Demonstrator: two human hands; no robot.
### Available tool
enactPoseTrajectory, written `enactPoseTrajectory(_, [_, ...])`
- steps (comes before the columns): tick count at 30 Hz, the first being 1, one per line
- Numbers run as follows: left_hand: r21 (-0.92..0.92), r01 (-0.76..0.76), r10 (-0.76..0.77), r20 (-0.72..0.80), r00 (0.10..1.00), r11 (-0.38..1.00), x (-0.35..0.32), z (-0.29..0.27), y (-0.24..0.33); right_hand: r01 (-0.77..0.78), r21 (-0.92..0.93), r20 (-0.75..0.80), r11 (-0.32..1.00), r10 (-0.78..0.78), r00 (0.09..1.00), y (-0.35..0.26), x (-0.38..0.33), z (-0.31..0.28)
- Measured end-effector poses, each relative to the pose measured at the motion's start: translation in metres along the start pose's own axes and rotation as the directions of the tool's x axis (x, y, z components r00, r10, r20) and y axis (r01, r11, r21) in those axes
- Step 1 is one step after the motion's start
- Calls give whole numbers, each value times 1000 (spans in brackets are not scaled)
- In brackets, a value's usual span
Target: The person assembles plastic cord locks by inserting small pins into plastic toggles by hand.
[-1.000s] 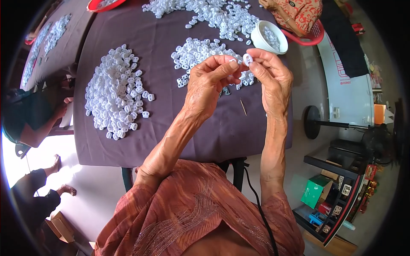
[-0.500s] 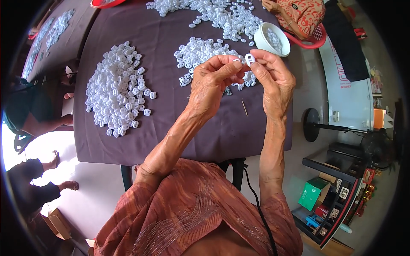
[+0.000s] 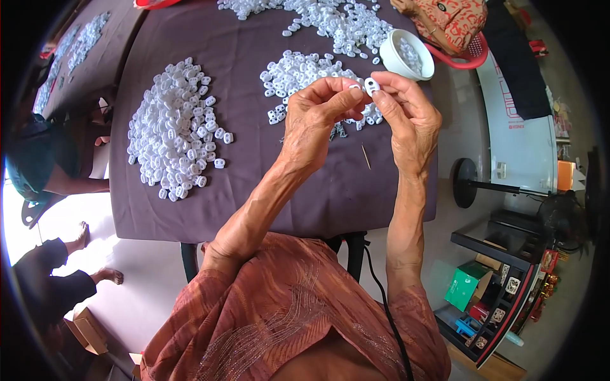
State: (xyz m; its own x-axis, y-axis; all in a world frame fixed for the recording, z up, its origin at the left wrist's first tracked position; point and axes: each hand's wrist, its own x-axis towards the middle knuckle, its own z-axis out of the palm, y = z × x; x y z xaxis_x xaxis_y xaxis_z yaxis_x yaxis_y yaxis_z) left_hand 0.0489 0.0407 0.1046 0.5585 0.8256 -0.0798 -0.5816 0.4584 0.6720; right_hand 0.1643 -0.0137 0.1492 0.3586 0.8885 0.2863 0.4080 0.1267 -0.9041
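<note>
Over the near pile of small white oval plastic pieces [image 3: 298, 73], my two hands meet, fingertips almost touching. My right hand [image 3: 410, 117] pinches one white oval piece with holes [image 3: 372, 84] between thumb and forefinger. Thumb and fingers of my left hand [image 3: 311, 120] are pressed together on another white piece [image 3: 356, 87], mostly hidden by the fingertips. A thin pointed stick [image 3: 366, 157] lies on the dark tablecloth [image 3: 267, 190] below my hands. Some greyish scraps [image 3: 338, 131] show beside my left fingers. To the left spreads a bigger heap of similar white pieces [image 3: 171, 130].
A white bowl [image 3: 389, 58] with white pieces stands beyond my right hand. Next to it, another person's arm [image 3: 438, 35] rests near a red basket [image 3: 476, 54]. More pieces [image 3: 343, 28] lie scattered at the far side. Someone else sits at the left; a shelf unit [image 3: 502, 286] stands at right.
Both hands keep their pinches at nearly the same spot. The piece in my right fingers has tilted slightly, and the whole view has shifted a little.
</note>
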Motion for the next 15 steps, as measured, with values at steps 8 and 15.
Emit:
enactPoseTrajectory(8, [-32, -22, 21, -24, 999, 999, 0, 2, -3, 48, -34, 6, 998, -48, 999, -1, -3, 1])
enactPoseTrajectory(15, [-53, -19, 17, -36, 999, 998, 1, 1, -5, 58, -36, -18, 998, -59, 998, 6, -3, 1])
